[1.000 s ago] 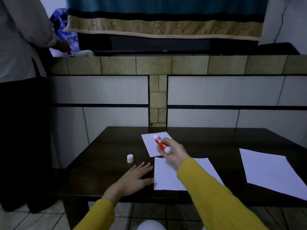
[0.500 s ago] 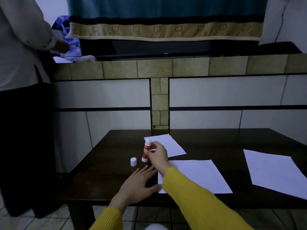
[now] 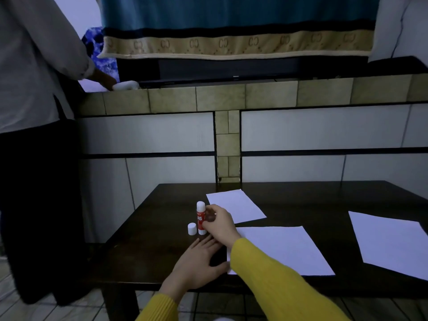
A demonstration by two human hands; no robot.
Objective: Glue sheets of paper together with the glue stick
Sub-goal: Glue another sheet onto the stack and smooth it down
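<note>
1. Head view: right hand pinches the glue stick, upright on the dark table, uncapped.
2. White cap stands just left of the stick.
3. Left hand lies flat, fingers straight, thumb touching the near sheet.
4. Far sheet lies behind the right hand; right sheet well apart.

Dim, bluish light; wide-angle edge distortion.
</note>
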